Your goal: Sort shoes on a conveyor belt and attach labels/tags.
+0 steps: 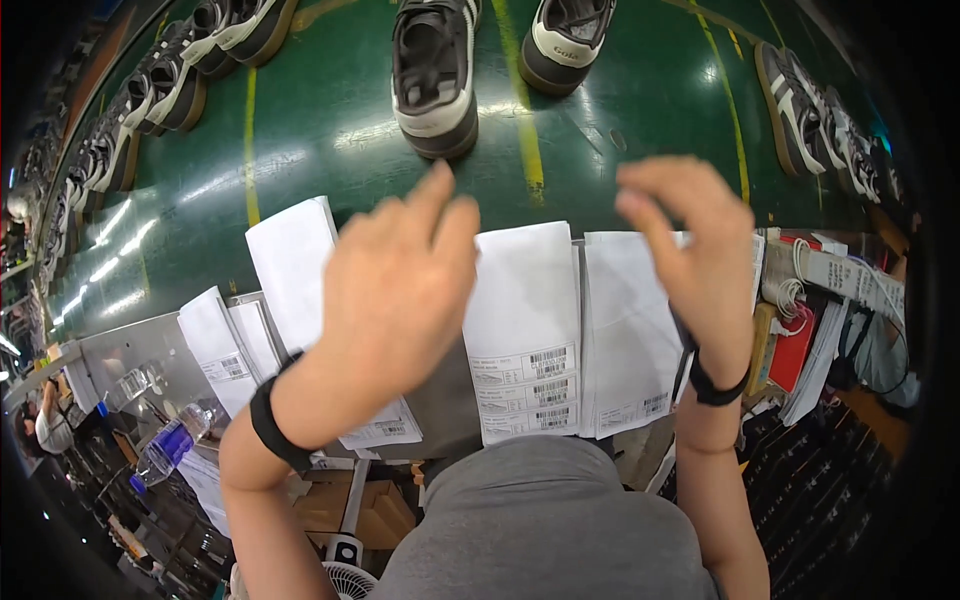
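My left hand (pixel 400 285) hovers over stacks of white label sheets with its fingers apart and nothing visible in them. Its pointing finger is close to the heel of a black and white shoe (pixel 437 100); I cannot tell whether they touch. My right hand (pixel 690 245) is raised above another white stack (pixel 625 330), thumb and curved fingers spaced apart around nothing that shows. Between the hands lies a stack of label sheets (pixel 525 300) printed with barcodes. A second black and white shoe (pixel 566 45) stands at the far edge of view, right of the first.
The green surface (pixel 330 150) carries yellow lines. Rows of similar shoes stand at the left (pixel 165 85) and right (pixel 800 115). Beside the paper stacks, a red item (pixel 792 355) and a white cable (pixel 790 290) sit at the right. A bottle (pixel 172 445) is at lower left.
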Action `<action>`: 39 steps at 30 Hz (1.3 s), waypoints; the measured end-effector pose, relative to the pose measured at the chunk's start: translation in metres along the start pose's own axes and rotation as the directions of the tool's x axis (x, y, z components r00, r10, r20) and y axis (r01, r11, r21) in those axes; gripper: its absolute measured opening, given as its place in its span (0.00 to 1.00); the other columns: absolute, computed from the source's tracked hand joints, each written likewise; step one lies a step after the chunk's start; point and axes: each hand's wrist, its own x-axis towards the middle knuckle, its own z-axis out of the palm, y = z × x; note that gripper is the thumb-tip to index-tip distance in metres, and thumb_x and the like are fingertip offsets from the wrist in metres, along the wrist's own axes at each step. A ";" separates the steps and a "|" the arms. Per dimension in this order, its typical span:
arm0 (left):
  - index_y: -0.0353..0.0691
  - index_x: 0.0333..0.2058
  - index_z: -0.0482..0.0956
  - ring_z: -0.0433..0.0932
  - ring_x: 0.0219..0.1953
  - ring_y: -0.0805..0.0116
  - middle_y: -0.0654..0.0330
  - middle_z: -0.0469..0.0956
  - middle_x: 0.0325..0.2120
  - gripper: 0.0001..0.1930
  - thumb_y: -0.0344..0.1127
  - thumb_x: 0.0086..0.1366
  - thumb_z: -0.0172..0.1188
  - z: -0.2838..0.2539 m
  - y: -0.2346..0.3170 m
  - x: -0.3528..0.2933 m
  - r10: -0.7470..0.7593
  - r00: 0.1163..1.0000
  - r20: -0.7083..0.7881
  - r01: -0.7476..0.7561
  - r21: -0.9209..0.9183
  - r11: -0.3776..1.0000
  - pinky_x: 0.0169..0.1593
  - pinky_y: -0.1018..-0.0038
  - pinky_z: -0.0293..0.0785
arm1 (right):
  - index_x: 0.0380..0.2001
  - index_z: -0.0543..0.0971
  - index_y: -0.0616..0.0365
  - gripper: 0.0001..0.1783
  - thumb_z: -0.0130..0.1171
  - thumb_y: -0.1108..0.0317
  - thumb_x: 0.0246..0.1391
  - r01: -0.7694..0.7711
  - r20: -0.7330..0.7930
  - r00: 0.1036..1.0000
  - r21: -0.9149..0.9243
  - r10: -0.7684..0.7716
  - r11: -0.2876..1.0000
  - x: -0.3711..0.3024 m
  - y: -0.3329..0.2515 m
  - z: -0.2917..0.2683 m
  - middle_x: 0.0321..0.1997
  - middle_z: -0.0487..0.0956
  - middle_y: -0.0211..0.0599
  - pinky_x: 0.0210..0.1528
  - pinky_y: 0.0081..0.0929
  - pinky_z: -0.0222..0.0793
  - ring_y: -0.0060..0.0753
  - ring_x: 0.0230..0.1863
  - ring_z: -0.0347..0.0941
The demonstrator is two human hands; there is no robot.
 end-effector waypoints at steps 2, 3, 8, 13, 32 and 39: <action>0.36 0.44 0.77 0.78 0.50 0.52 0.48 0.76 0.53 0.20 0.33 0.52 0.69 0.005 0.021 -0.032 0.088 0.980 0.180 -0.057 -0.173 0.983 0.48 0.63 0.75 | 0.36 0.84 0.57 0.11 0.69 0.70 0.46 -0.046 0.175 0.984 0.059 0.035 0.997 -0.056 0.000 0.009 0.34 0.79 0.36 0.41 0.32 0.72 0.41 0.39 0.74; 0.36 0.47 0.77 0.76 0.55 0.52 0.48 0.74 0.55 0.24 0.35 0.51 0.71 0.014 0.033 -0.042 0.174 0.967 0.185 -0.128 -0.238 0.963 0.51 0.62 0.74 | 0.38 0.84 0.56 0.13 0.69 0.70 0.45 -0.094 0.247 0.967 0.098 0.067 0.991 -0.081 -0.002 0.010 0.34 0.78 0.34 0.40 0.32 0.72 0.40 0.40 0.73; 0.36 0.56 0.72 0.64 0.66 0.53 0.50 0.66 0.63 0.38 0.46 0.46 0.72 0.072 0.067 -0.076 0.244 0.954 0.174 -0.208 -0.203 0.957 0.61 0.58 0.67 | 0.44 0.84 0.53 0.21 0.70 0.68 0.42 -0.108 0.248 0.964 0.042 0.095 0.993 -0.140 -0.020 0.030 0.33 0.72 0.31 0.39 0.31 0.70 0.37 0.39 0.70; 0.36 0.58 0.71 0.61 0.68 0.54 0.55 0.65 0.65 0.40 0.48 0.47 0.71 0.090 0.071 -0.090 0.221 0.954 0.203 -0.206 -0.093 0.974 0.63 0.53 0.64 | 0.40 0.85 0.51 0.18 0.70 0.67 0.40 0.029 0.125 0.992 -0.034 -0.025 0.999 -0.152 -0.014 0.047 0.30 0.71 0.27 0.38 0.29 0.67 0.32 0.37 0.69; 0.60 0.57 0.74 0.76 0.45 0.50 0.51 0.65 0.52 0.32 0.37 0.50 0.71 0.087 0.033 -0.026 0.251 0.928 0.277 -0.170 -0.284 0.944 0.43 0.60 0.78 | 0.29 0.78 0.64 0.08 0.58 0.74 0.41 0.227 0.354 0.929 -0.324 -0.104 0.918 -0.153 -0.096 0.040 0.27 0.73 0.43 0.63 0.53 0.61 0.44 0.35 0.72; 0.62 0.62 0.67 0.78 0.42 0.48 0.49 0.64 0.48 0.42 0.42 0.47 0.75 0.079 0.036 -0.005 0.204 0.843 0.498 -0.075 -0.267 0.961 0.43 0.60 0.78 | 0.22 0.74 0.59 0.06 0.59 0.71 0.37 0.391 0.317 0.899 -0.268 -0.302 0.880 -0.137 -0.143 0.052 0.23 0.68 0.34 0.30 0.28 0.66 0.30 0.23 0.67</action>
